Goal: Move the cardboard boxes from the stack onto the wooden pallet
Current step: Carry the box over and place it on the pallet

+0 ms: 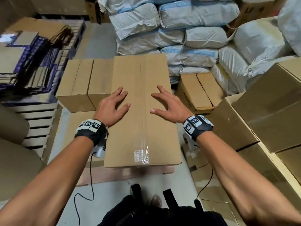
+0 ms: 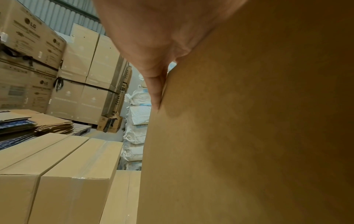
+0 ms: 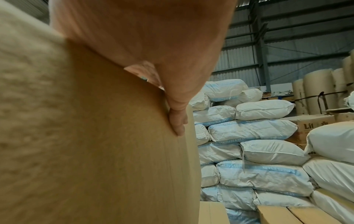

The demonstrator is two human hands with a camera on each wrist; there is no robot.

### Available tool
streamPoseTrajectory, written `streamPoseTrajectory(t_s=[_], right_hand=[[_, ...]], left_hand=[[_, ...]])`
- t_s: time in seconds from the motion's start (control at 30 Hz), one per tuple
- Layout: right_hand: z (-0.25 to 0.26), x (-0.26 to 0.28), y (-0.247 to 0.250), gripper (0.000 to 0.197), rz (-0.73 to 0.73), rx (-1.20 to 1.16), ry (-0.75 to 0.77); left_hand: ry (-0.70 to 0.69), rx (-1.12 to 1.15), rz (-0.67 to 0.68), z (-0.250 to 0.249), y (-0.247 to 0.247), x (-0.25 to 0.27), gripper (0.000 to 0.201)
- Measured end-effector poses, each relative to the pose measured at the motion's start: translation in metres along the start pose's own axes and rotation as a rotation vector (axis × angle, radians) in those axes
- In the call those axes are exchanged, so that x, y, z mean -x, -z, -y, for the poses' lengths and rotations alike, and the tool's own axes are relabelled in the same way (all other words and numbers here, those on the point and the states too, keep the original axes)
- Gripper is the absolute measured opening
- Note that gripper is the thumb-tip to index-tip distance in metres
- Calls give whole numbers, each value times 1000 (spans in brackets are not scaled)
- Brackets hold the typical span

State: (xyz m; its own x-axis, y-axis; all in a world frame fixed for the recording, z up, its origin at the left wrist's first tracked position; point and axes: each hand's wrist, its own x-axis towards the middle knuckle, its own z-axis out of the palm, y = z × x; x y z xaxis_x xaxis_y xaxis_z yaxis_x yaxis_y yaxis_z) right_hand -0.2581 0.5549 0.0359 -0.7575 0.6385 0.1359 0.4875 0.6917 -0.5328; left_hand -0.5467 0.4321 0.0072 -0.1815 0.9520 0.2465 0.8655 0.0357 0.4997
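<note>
Box: a long brown cardboard box (image 1: 143, 111) lies flat right in front of the person, under both hands.
Where it sits: on top of lower boxes, with a pinkish board (image 1: 123, 174) showing under its near end. I cannot tell if that board is the wooden pallet.
Long way: the box runs straight away from the person, short end close, far end near the white sacks (image 1: 187, 35).
Left hand: the left hand (image 1: 112, 105) rests on the top near the left edge, fingers (image 1: 120, 91) spread out and pointing forward. It is not gripping anything.
Right hand: the right hand (image 1: 167, 106) rests on the top near the right edge, fingers spread the same way, holding nothing.
Which is nearer: both hands are about as far along the box as each other, one on each side of the tape line (image 1: 143, 88).
From the wrists: the left fingers (image 2: 155, 91) and the right fingers (image 3: 177, 121) lie flat against the cardboard.
Feel: the cardboard looks smooth, dry and stiff, with sharp straight edges. Shiny clear tape runs down the middle, with a small white label (image 1: 138, 154) near the close end.
Neighbours: two lower boxes (image 1: 79, 85) sit just beside it on the left. More big boxes (image 1: 267, 115) stand on the right.
Next move, my guess: a push forward or a small nudge to line it up. To lift it, the hands would need to slide out to the long sides.
Watch out: flat palms could slip on the smooth top.
</note>
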Motion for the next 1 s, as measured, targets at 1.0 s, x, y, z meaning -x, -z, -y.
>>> streamPoseTrajectory(t_s=[1.0], right_hand=[[-61, -149, 31, 76, -10, 100, -41]], left_hand=[[-90, 132, -23, 72, -24, -173, 64]])
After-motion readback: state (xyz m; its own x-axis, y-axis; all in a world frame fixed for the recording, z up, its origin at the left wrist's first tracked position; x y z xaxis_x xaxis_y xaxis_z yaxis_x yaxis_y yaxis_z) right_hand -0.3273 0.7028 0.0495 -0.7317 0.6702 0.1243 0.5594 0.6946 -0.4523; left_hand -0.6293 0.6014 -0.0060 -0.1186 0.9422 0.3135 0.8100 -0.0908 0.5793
